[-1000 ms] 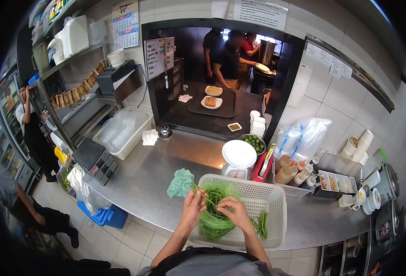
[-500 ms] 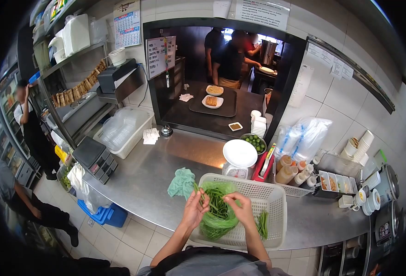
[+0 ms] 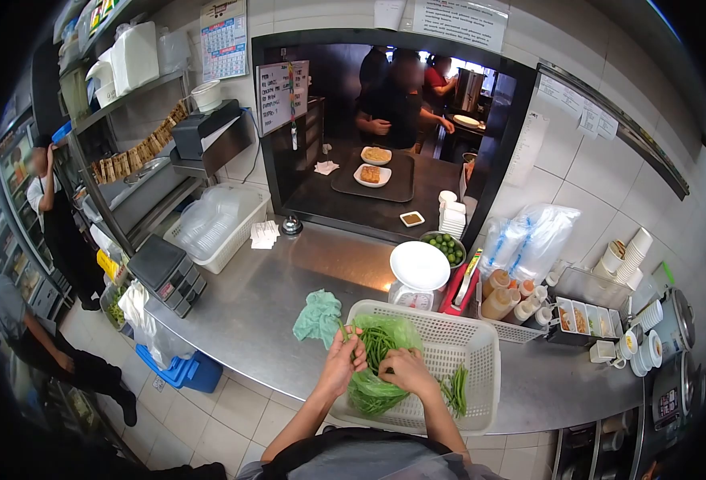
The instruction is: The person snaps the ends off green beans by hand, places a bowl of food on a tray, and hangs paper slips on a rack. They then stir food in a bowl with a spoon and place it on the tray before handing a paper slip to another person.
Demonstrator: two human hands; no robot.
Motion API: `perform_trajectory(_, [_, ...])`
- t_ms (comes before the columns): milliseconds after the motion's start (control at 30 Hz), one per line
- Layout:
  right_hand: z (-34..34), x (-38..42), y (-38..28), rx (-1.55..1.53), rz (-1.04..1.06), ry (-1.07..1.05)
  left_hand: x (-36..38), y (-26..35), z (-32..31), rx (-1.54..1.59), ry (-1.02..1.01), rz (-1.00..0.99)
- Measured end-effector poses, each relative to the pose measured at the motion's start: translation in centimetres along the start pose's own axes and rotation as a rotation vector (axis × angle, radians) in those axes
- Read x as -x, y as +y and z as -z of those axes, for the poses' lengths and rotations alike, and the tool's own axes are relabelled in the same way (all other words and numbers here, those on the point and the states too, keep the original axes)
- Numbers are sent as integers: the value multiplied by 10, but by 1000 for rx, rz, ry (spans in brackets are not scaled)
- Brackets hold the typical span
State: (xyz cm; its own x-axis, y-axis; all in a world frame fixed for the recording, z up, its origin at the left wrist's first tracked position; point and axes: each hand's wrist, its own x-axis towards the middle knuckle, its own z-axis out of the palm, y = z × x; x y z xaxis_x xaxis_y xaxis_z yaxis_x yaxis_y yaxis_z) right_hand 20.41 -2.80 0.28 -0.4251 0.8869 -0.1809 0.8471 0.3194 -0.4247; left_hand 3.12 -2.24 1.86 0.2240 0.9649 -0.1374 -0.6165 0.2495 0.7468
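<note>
Green beans [image 3: 377, 342] fill an open, light green plastic bag [image 3: 373, 398] at the left side of a white perforated basket [image 3: 481, 344]. Over the bag's left edge, my left hand [image 3: 342, 362] is closed around a few beans, their tips poking up above the fingers. My right hand [image 3: 407, 372] dips into the bag's opening with fingers curled down on the beans; the fingertips are partly hidden. A small bunch of loose beans [image 3: 455, 390] lies in the basket, right of my right wrist.
Left of the basket lies a green cloth [image 3: 318, 318]. Behind it stand a weighing scale [image 3: 419, 268], a bowl of green citrus [image 3: 447, 246] and sauce bottles [image 3: 501, 302]. Beyond the pass window, a tray [image 3: 401, 180] carries two dishes. Co-workers [image 3: 401, 104] stand behind.
My right hand has moved left and down, from above the bag's right side onto the beans. My left hand has barely moved. A co-worker behind the window has turned toward the pass.
</note>
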Motion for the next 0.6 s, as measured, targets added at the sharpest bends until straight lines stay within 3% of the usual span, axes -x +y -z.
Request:
perform_trajectory(133, [-2,3,11,-105,159,22,-2,0,7,-243,-61,-22])
perform_trajectory(333, [-12,0,0,78,112,60,-2,-2,6,-408,-69,5])
perform_trajectory(533, [-18,-1,11,-219,58,369,-9,-13,13,-599,-91,-282])
perform_trajectory(600, [-11,4,10,-232,49,401,-10,-15,14,-662,-86,-290])
